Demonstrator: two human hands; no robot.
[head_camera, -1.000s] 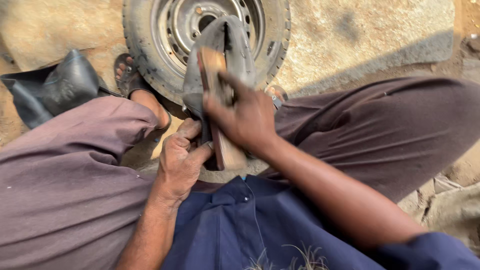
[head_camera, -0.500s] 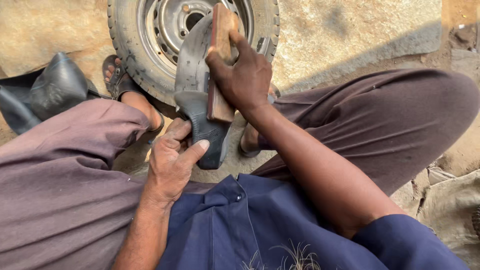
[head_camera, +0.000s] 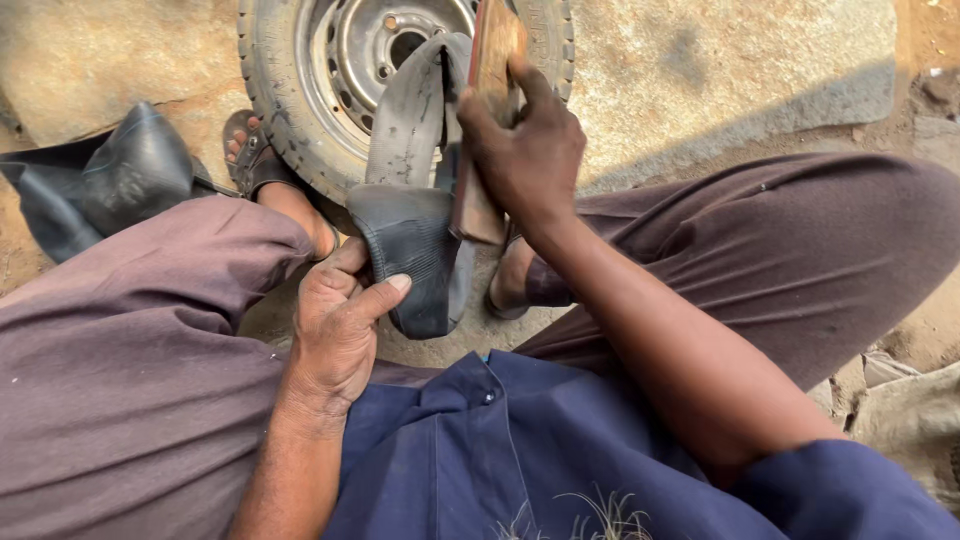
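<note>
A black rubber inner tube (head_camera: 410, 210) is folded and stretched between my knees, running up over a small wheel. My left hand (head_camera: 340, 325) pinches the tube's near end, thumb on top. My right hand (head_camera: 525, 150) grips a flat brown wooden block (head_camera: 485, 110) and presses its long face against the tube's right side. The block's far end reaches the top edge of the view.
A small tyre on a grey steel rim (head_camera: 330, 70) lies on the sandy ground ahead. Another piece of black tube (head_camera: 110, 180) lies at the left. My feet in sandals (head_camera: 255, 160) rest by the tyre. A grey sack (head_camera: 910, 420) is at the right.
My right hand has slid the wooden block away from me along the tube, towards the wheel. My left hand has kept its hold on the tube's near end.
</note>
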